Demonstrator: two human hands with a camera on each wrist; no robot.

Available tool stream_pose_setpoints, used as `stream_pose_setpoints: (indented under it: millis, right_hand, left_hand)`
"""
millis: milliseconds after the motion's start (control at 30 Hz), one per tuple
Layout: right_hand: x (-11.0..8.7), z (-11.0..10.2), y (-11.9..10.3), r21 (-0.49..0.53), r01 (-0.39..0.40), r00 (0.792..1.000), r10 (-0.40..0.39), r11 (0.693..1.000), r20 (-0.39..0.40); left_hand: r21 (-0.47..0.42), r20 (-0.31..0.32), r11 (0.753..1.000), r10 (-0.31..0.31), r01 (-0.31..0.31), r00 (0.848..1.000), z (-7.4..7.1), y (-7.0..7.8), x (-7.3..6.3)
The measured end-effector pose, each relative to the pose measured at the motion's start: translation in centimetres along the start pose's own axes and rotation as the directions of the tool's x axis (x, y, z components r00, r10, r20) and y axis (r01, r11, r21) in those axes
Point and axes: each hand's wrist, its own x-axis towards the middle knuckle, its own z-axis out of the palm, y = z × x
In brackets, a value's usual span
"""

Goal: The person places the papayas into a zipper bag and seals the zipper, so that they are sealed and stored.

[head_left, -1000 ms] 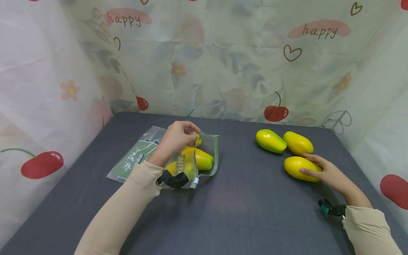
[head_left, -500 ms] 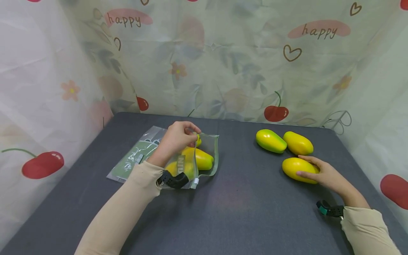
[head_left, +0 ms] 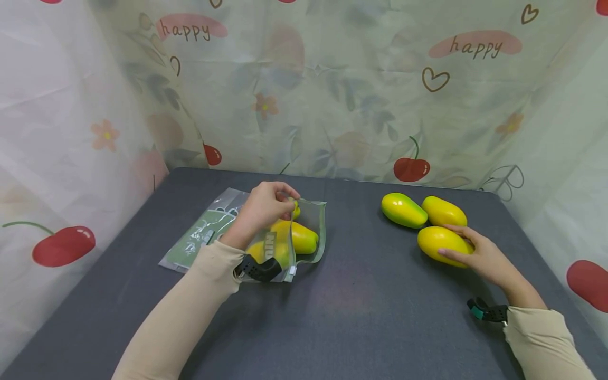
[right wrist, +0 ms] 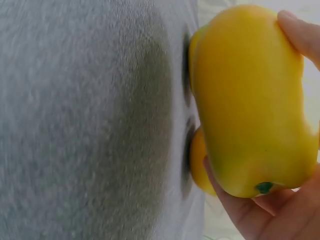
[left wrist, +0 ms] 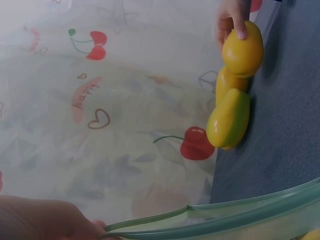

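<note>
My right hand [head_left: 486, 258] grips a yellow papaya [head_left: 439, 245], thumb on the near side and fingers on the far side. A strip of table and its shadow show beneath this papaya in the right wrist view, so it hangs just above the surface. The edge of a clear zip bag [head_left: 310, 211] is pinched between thumb and fingers of my left hand [head_left: 265, 207]. The bag's mouth gapes toward the right, its green rim [left wrist: 250, 225] crossing the left wrist view. Inside lies a yellow-green papaya [head_left: 305, 238], with more yellow fruit behind the plastic.
Just behind the held papaya, a green-and-yellow papaya [head_left: 404, 210] and a yellow one [head_left: 445, 214] lie side by side on the dark table [head_left: 351, 316]. Flat clear and green plastic [head_left: 197, 240] spreads left of the bag's mouth. A patterned curtain [head_left: 332, 105] borders the table's back.
My right hand has lifted the yellow papaya slightly and carried it a little to the left. My left hand stays in place at the bag's edge.
</note>
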Motion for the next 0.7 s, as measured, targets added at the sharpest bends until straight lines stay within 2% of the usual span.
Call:
stream_pose_setpoints:
  millis: [267,433,700]
  right_hand:
    - [0.4,0.5,-1.8,-0.013,-0.012,0.998,0.011,1.000,-0.059]
    - [0.6,0.7,-3.2,0.002,0.013,0.993,-0.012,1.000,-0.115]
    - [1.3,1.5,-5.0,0.040,0.077,0.974,-0.067,0.996,-0.218]
  left_hand:
    - [0.002,-0.005,1.000,0.006,-0.006,1.000,-0.1,0.0,0.0]
    - [0.003,-0.005,1.000,0.005,-0.005,1.000,-0.1,0.0,0.0]
    - [-0.002,0.000,1.000,0.008,-0.008,1.000,-0.2,0.0,0.0]
